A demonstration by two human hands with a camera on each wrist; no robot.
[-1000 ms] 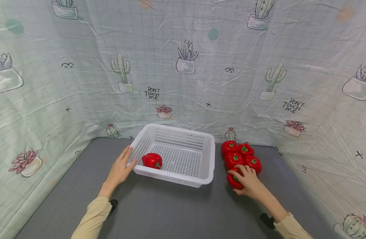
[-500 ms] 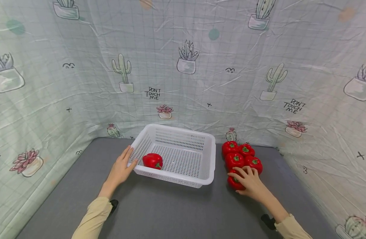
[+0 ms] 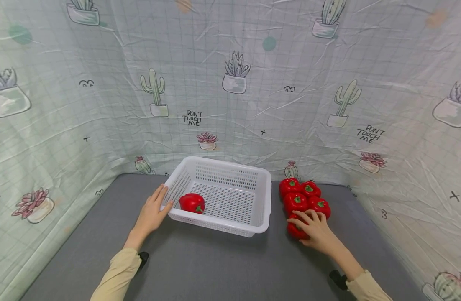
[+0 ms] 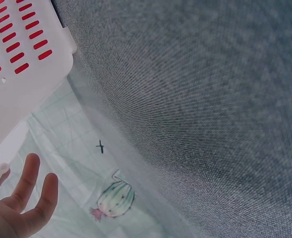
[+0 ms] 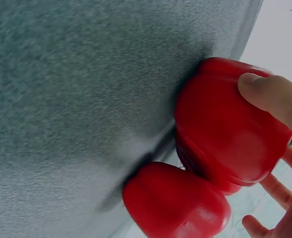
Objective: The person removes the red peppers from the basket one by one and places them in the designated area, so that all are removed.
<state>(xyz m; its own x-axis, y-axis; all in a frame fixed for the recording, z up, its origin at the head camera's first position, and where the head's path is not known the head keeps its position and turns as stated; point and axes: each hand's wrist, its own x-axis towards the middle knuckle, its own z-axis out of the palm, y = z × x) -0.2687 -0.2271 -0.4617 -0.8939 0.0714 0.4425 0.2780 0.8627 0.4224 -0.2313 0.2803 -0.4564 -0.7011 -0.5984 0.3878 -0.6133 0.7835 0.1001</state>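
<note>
In the head view, my left hand (image 3: 149,215) rests against the left rim of a white perforated plastic basket (image 3: 219,223), its fingers fairly straight. The left wrist view shows those fingers (image 4: 26,181) beside the basket's outer wall (image 4: 31,84). One red bell pepper (image 3: 192,202) lies inside the basket, near its front left corner. To the right of the basket, my right hand (image 3: 317,232) grips the nearest red bell pepper (image 3: 296,230) of a group on the table. Its thumb (image 5: 264,91) presses the pepper's side in the right wrist view, and part of the fingers is hidden.
Several more red bell peppers (image 3: 295,202) sit close together just behind the gripped one, some touching. A dark grey cloth (image 3: 215,267) covers the table. Pale curtains (image 3: 234,113) printed with cacti enclose the back and both sides.
My right thumb has shifted slightly along the nearest bell pepper, which stays on the table. My left hand and the basket have hardly moved.
</note>
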